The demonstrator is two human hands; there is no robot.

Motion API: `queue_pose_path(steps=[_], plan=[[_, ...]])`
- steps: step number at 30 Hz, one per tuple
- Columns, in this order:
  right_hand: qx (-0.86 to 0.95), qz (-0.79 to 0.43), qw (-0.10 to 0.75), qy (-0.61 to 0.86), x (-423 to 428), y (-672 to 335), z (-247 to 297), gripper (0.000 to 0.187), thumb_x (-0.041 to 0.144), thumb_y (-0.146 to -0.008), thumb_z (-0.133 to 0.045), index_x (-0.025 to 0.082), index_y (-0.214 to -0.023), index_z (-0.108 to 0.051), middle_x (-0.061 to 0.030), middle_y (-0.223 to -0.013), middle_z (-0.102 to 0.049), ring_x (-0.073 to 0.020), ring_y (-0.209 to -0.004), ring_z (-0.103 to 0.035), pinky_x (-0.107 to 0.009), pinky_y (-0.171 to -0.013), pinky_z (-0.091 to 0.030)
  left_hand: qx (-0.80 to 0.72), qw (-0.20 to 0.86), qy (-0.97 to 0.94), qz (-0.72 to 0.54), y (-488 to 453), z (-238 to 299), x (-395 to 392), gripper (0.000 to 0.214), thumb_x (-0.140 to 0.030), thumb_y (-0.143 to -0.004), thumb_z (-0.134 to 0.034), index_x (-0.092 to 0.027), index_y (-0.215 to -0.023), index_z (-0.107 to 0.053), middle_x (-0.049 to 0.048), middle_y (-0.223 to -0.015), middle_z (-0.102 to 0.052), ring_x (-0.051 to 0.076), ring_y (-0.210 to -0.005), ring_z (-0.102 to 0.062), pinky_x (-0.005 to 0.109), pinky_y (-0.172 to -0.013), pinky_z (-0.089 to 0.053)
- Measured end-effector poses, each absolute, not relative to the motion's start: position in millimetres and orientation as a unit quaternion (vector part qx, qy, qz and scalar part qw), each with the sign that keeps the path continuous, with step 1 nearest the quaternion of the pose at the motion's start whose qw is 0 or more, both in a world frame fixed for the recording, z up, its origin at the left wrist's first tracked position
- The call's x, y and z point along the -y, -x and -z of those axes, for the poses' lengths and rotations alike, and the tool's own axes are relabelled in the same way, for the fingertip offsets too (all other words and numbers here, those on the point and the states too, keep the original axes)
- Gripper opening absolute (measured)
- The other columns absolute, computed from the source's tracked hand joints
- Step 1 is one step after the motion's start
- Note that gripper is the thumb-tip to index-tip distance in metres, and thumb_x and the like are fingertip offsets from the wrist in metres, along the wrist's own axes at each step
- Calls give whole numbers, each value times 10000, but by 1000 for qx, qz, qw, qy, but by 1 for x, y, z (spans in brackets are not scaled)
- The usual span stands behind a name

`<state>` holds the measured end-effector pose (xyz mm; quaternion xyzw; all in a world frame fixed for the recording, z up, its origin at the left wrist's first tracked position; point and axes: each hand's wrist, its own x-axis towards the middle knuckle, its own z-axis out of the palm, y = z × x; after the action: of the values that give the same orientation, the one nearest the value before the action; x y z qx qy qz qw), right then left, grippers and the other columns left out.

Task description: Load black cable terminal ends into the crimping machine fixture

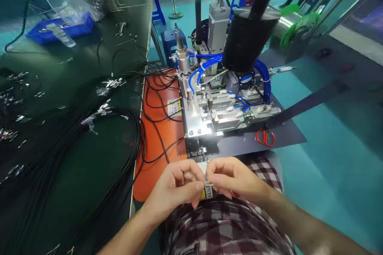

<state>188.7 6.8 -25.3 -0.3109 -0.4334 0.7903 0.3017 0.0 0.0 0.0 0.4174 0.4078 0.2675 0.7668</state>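
My left hand [181,187] and my right hand [231,177] meet in front of my body, just above my lap. Thumb and fingers of each are closed in a pinch. Between the fingertips a few thin wires [207,183], yellowish and whitish, bridge the small gap. Their ends are hidden by the fingers. Right beyond the hands stands the metal machine [194,121] with its blue air tubes [211,62]. A yellow and white label [208,193] shows below the wires.
Coiled black cables [139,139] lie on the dark table [86,159] at left and run over the orange base [158,127]. Red-handled scissors [265,138] rest right of the machine. A blue tray [61,28], small metal parts [112,83] and a green-flanged wire spool [296,26] stand farther off.
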Motion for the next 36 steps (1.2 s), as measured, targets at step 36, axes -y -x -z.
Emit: queue_pose_path(steps=[36], plan=[[511,-567,432,479,21,-165,21,196,325,-965,-430,206,-815,-472,22,-728,-479,-117,-628,-437,-254,-587,-368,-474,700,-390,-366,-11,5,7,227,-358,-836,-661,-145,-899,-614,-24,-563,-583,23,-416,-361,141,-406,-254]])
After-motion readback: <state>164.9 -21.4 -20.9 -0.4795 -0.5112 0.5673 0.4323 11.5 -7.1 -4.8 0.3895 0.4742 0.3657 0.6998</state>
